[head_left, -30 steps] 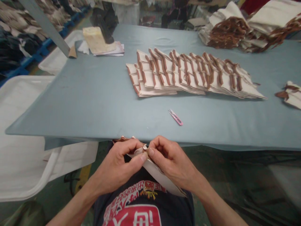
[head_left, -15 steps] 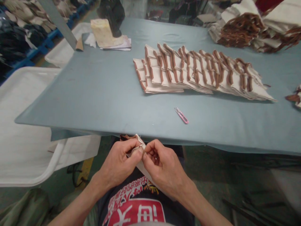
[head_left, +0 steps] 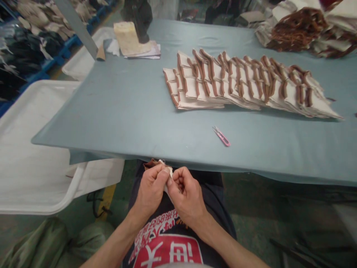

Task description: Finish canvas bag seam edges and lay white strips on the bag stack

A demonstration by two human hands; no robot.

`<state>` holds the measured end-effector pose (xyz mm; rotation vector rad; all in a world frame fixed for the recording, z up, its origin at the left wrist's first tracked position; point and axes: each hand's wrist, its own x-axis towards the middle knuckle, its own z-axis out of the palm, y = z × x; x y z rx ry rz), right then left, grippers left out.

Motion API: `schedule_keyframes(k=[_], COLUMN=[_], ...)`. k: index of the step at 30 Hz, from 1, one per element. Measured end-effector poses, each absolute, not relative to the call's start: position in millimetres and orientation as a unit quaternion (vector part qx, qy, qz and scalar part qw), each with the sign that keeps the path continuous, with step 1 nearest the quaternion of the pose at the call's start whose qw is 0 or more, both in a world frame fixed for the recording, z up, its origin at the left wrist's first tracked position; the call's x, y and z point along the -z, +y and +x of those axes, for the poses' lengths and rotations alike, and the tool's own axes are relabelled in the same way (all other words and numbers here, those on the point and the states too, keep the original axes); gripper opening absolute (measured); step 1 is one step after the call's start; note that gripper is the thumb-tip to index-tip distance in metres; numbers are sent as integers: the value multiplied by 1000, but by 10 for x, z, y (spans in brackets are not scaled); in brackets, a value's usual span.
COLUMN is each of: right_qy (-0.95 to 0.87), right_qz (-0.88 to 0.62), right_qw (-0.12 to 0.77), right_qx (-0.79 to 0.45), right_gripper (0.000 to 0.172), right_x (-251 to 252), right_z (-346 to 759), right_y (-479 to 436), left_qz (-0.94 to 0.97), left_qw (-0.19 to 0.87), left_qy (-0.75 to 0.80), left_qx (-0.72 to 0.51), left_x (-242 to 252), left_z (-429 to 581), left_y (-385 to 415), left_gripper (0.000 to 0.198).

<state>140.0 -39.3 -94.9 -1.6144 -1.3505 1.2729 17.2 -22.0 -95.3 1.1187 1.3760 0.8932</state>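
Just below the table's front edge, my left hand (head_left: 153, 185) pinches a white and brown fabric piece (head_left: 152, 163) between thumb and fingers. Right beside it, my right hand (head_left: 186, 193) is closed on the same piece, its fingertips almost touching the left thumb. Most of the cloth is hidden behind both hands. On the table beyond lie pink thread snips (head_left: 221, 136), blades pointing away to the left. Farther back, an overlapping row of folded cream fabric pieces with brown edging (head_left: 228, 82) stretches to the right.
A blue-green cloth covers the table (head_left: 125, 111). White plastic bins (head_left: 36, 167) stand at the left, past the table corner. A yellowish block (head_left: 129, 37) rests on papers beside a dark object. Stacked cream and brown fabric bundles (head_left: 298, 29) sit at the back right.
The view has shifted slightly, so the table things appear farther right. My hands have drawn closer together on the fabric piece, both still gripping it.
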Motion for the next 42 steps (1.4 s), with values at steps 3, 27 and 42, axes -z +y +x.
schedule_keyframes(k=[3, 27, 42], right_qy=[-532, -455, -819], right_qz=[-608, -434, -297], right_qw=[370, 410, 368], right_qx=[-458, -661, -325], right_gripper=[21, 29, 38], right_x=[929, 618, 238], right_z=[1338, 1737, 1781], right_y=[-396, -299, 498], left_qz=[440, 649, 693], left_qw=[574, 553, 530], left_qy=[569, 473, 422], left_qx=[-391, -220, -248], left_x=[999, 330, 50], left_z=[188, -59, -206], left_y=[-235, 189, 272], left_gripper=[38, 27, 29])
